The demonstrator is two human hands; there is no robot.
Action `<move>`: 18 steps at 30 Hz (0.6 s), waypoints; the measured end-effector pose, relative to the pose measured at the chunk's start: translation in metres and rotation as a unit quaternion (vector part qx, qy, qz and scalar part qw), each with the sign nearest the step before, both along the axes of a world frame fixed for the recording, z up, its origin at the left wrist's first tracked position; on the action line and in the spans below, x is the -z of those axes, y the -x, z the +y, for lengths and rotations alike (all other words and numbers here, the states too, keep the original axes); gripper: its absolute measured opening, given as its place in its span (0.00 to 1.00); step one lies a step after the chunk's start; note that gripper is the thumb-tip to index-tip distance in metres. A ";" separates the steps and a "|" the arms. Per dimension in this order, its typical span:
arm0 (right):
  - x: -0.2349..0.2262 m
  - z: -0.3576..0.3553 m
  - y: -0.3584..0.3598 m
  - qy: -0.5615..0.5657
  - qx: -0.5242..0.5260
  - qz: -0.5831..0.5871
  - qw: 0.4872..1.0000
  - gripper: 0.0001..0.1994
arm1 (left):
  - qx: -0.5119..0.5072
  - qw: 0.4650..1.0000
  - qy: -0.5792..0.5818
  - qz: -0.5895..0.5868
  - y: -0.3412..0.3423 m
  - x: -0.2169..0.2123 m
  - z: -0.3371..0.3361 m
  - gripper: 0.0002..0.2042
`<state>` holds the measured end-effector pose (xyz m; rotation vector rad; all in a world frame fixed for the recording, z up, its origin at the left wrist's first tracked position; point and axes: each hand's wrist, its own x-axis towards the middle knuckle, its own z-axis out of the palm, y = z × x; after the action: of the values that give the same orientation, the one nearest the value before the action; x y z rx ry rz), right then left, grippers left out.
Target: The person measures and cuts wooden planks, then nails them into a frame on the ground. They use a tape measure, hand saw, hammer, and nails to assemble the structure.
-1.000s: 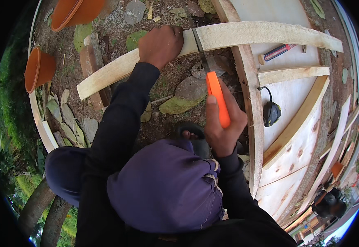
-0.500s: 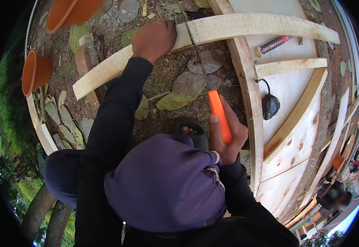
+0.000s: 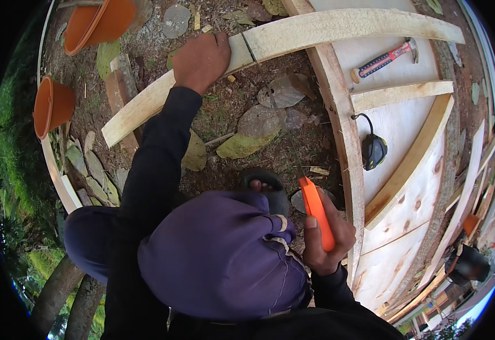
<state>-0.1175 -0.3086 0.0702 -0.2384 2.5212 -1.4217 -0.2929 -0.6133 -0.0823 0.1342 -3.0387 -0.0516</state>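
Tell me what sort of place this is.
Probably an outdoor, makeshift woodworking spot: large leaves lie on the soil, a saw crosses a curved board, and a hammer lies nearby on a pale panel.

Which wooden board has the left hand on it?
The left hand is on the long curved board at the top, the only one crossed by the saw blade.

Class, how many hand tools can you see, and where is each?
3: an orange-handled saw in the right hand; a hammer on the pale board; a tape measure below the hammer in the picture. More may be hidden.
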 end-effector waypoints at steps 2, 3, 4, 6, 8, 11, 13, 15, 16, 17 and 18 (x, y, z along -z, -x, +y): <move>0.020 -0.031 0.034 0.026 0.026 0.017 0.999 0.21 | -0.002 1.000 0.001 -0.016 -0.004 -0.004 0.013 0.09; 0.032 -0.051 0.056 0.039 0.043 0.013 0.998 0.21 | 0.000 1.000 -0.018 -0.010 -0.001 -0.006 0.015 0.09; 0.038 -0.069 0.080 0.049 0.061 -0.012 0.997 0.20 | 0.001 0.999 -0.041 -0.001 0.004 -0.009 0.019 0.10; 0.034 -0.073 0.073 0.047 0.074 -0.056 0.995 0.20 | -0.019 0.998 -0.053 -0.018 -0.002 -0.006 0.012 0.11; 0.018 -0.039 0.027 0.036 0.010 0.053 0.998 0.21 | -0.051 0.996 -0.040 -0.054 -0.004 -0.003 0.007 0.12; 0.030 -0.034 0.030 0.036 0.013 0.044 0.998 0.21 | -0.027 0.999 -0.033 -0.027 -0.007 -0.010 0.009 0.12; 0.034 -0.068 0.069 0.059 0.046 -0.012 0.997 0.21 | -0.038 0.997 -0.055 -0.033 -0.005 -0.014 0.015 0.12; 0.041 -0.083 0.094 0.066 0.078 -0.046 0.994 0.21 | -0.041 0.996 -0.067 -0.037 0.000 -0.014 0.024 0.12; 0.044 -0.077 0.090 0.070 0.075 -0.034 0.994 0.21 | -0.044 0.997 -0.060 -0.036 0.004 -0.012 0.020 0.13; 0.047 -0.060 0.063 0.058 0.042 -0.004 0.997 0.21 | -0.050 0.996 -0.056 -0.051 -0.005 -0.006 0.016 0.13; 0.045 -0.041 0.036 0.054 0.011 0.028 0.998 0.21 | -0.067 0.994 -0.061 -0.062 -0.005 -0.011 0.007 0.14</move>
<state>-0.1539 -0.3495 0.0248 -0.2751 2.5007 -1.5834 -0.2882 -0.6065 -0.0709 0.3650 -3.1412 -0.2260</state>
